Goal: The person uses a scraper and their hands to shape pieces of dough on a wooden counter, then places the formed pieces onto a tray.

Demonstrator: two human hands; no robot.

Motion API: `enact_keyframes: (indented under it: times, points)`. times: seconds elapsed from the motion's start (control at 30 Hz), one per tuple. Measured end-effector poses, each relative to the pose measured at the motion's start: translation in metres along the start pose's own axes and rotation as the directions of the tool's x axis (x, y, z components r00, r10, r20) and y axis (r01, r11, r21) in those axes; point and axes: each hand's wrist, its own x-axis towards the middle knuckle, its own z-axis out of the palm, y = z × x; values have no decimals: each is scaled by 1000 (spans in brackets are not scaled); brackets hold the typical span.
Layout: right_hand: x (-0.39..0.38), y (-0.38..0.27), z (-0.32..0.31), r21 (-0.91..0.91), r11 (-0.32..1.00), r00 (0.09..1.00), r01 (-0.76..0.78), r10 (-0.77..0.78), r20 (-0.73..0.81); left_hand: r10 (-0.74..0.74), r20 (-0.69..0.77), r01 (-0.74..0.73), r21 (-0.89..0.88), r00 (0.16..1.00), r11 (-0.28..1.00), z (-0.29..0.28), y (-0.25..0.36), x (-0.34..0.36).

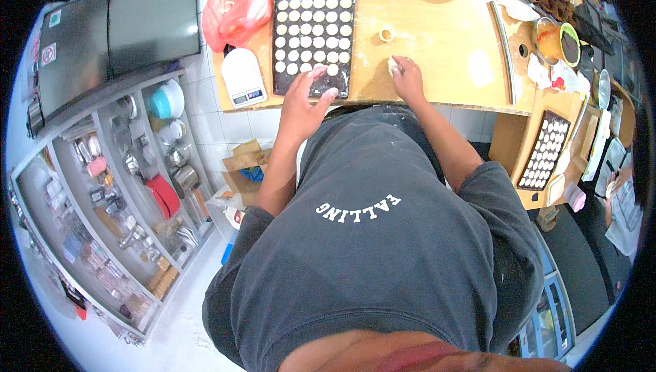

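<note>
A dark baking tray (285, 85) lies on the wooden table, with rows of small pale dough rounds (320, 16) on it. Over the tray's near edge is my left hand (306, 104), its fingers and thumb apart and nothing held. Its fingertips are close to the nearest row; whether they touch a round I cannot tell. To the right of the tray, my right hand (408, 81) pinches a small piece of pale dough (393, 65) just above the table. A small round cutter (387, 33) stands on the table beyond my right hand.
Left of the tray are a white kitchen scale (243, 79) and a pink plastic bag (236, 11). A metal rod (503, 50) lies to the right. At the far right are bowls (568, 44), a second filled tray (544, 150) and another person (623, 208). Shelves (102, 187) stand at left.
</note>
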Motion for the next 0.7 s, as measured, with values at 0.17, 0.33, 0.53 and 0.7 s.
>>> enact_keyframes:
  times: [0.17,0.33,0.53,0.7]
  points:
    - [58,-32,58,747,418,827,-517,469,310,-66,-38,67,17,997,998,-25,-24,-40]
    - [104,-49,59,381,895,943,-231,302,-139,-162,-114,164,16,980,986,-50,-41,-71]
    - [120,-36,58,-192,975,987,115,-133,-87,-177,-190,175,-23,966,984,-53,-68,-90]
    - [107,-50,48,-162,942,953,294,-276,124,-178,-173,175,-33,969,984,-45,-72,-90]
